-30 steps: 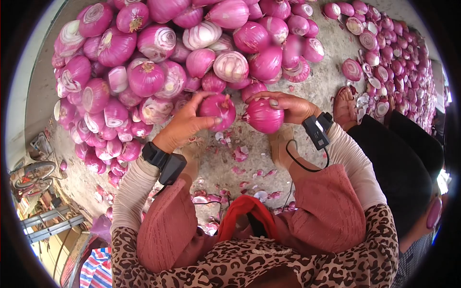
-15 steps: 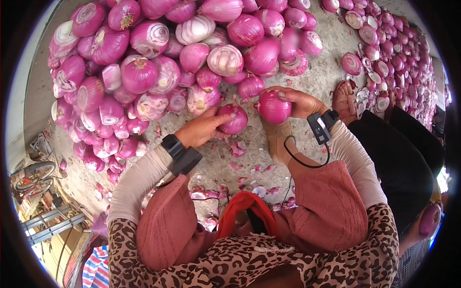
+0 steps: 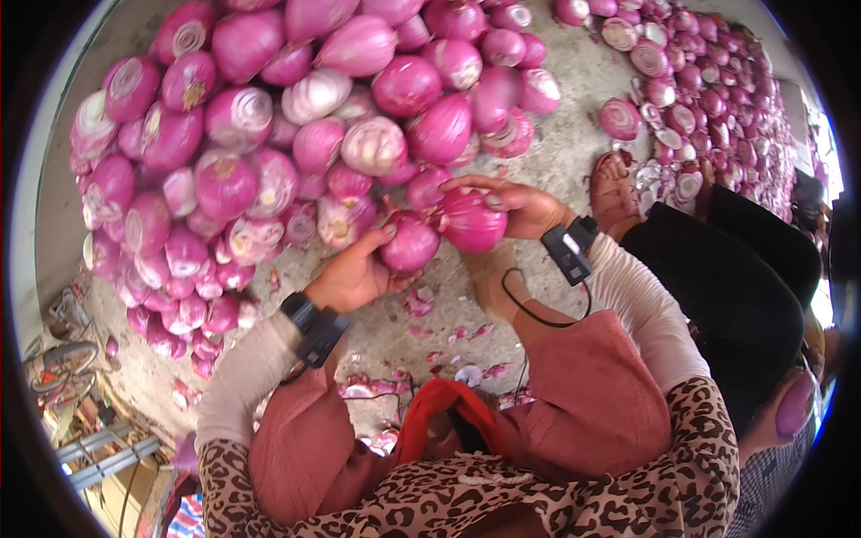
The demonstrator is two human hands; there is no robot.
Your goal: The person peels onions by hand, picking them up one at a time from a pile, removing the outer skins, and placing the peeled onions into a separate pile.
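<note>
My left hand [image 3: 357, 271] is closed around a red onion [image 3: 412, 246], its thumb on top. Close beside it, my right hand [image 3: 529, 208] grips a larger red onion [image 3: 473, 221], whose root end faces left toward the first. The two onions nearly meet; whether they touch I cannot tell. Just beyond both hands lies a big heap of red onions [image 3: 238, 187], some with cut faces showing pale rings. Onion skins [image 3: 419, 301] are scattered on the concrete floor below my hands.
A second onion pile [image 3: 717, 99] spreads along the far right. Next to it sits another person, with a sandaled foot [image 3: 616, 190] and dark trousers [image 3: 717, 296]. My own foot [image 3: 491, 278] rests under my right hand. At the lower left is a metal ladder-like frame [image 3: 112, 457].
Both hands have come closer together, each still holding its onion. The right-hand onion has turned so its root end points left. The whole view has shifted slightly.
</note>
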